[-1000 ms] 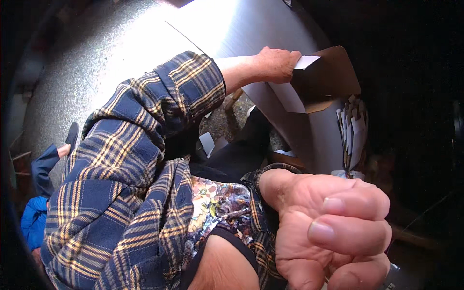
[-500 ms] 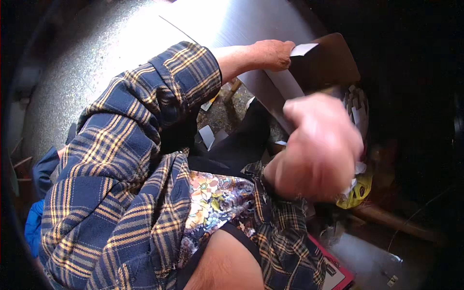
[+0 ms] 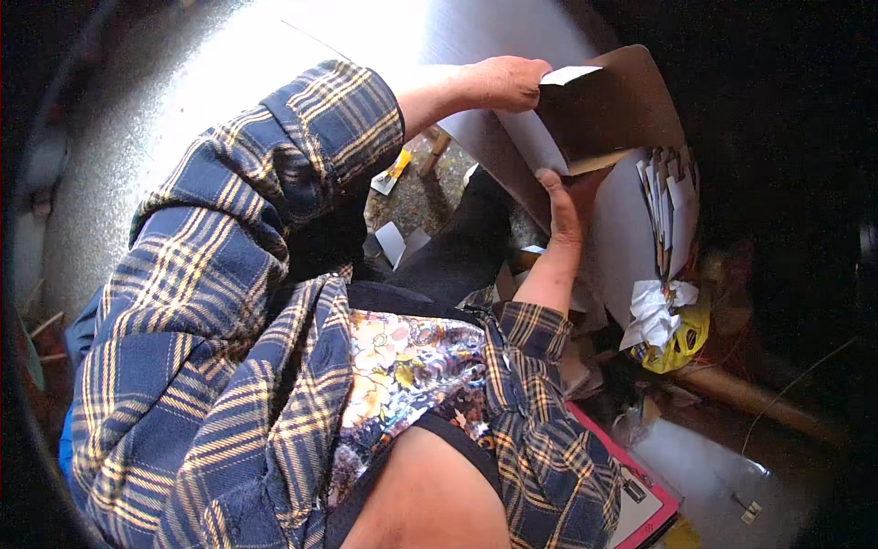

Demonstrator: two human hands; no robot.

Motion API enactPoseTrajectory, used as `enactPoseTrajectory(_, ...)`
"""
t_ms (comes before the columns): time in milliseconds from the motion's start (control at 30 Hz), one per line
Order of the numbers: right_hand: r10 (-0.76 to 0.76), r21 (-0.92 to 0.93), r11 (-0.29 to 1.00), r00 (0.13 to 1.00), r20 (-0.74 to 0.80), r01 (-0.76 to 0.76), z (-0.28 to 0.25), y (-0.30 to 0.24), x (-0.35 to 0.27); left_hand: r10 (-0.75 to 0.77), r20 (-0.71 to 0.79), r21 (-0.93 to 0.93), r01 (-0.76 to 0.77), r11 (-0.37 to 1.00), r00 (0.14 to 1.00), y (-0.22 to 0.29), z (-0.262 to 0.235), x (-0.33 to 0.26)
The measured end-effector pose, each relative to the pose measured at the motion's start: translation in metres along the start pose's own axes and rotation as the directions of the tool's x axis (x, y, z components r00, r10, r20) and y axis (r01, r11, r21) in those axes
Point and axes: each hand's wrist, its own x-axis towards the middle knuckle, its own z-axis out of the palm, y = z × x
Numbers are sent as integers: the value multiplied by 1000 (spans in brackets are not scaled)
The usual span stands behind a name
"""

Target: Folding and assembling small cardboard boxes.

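A cardboard box (image 3: 617,114), white outside and brown inside, tilts beyond my knees. My left hand (image 3: 510,84) is closed on its far left side, next to a white flap (image 3: 569,76); most of those fingertips are hidden. Nearer to me, my right hand (image 3: 567,209) grips the lower near corner. Its thumb points up along the box wall, while its fingers go behind the cardboard into shadow.
Right of the box stand several upright white card pieces (image 3: 672,201). Below them are crumpled white paper (image 3: 652,316), a yellow plastic bag (image 3: 681,348) and a pink-edged flat item (image 3: 654,512). Paper scraps (image 3: 391,243) lie on the speckled floor left of my dark-trousered leg.
My right hand, blurred and raised in front before, has moved away from me and taken hold of the box's near corner. My left hand and the box shifted slightly up in view.
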Motion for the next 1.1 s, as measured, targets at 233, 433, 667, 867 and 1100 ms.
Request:
enactPoseTrajectory(233,-234,-66,972,947,-222,225,8,39,3,7,-75,-145,-18,989,997,19,-8,-12)
enactPoseTrajectory(433,-234,-214,959,946,-226,186,12,31,1,250,-299,-96,-290,952,921,13,-8,-13)
enactPoseTrajectory(667,10,-102,995,993,-119,-22,13,23,7,-31,5,7,31,999,999,14,-19,-7)
enactPoseTrajectory(867,103,134,989,914,-392,-54,0,37,12,74,-203,-109,-98,989,976,30,-38,-10)
enactPoseTrajectory(1100,332,981,139,940,81,-134,-1,-19,16,-50,-181,-447,-37,894,982,28,-33,-9)
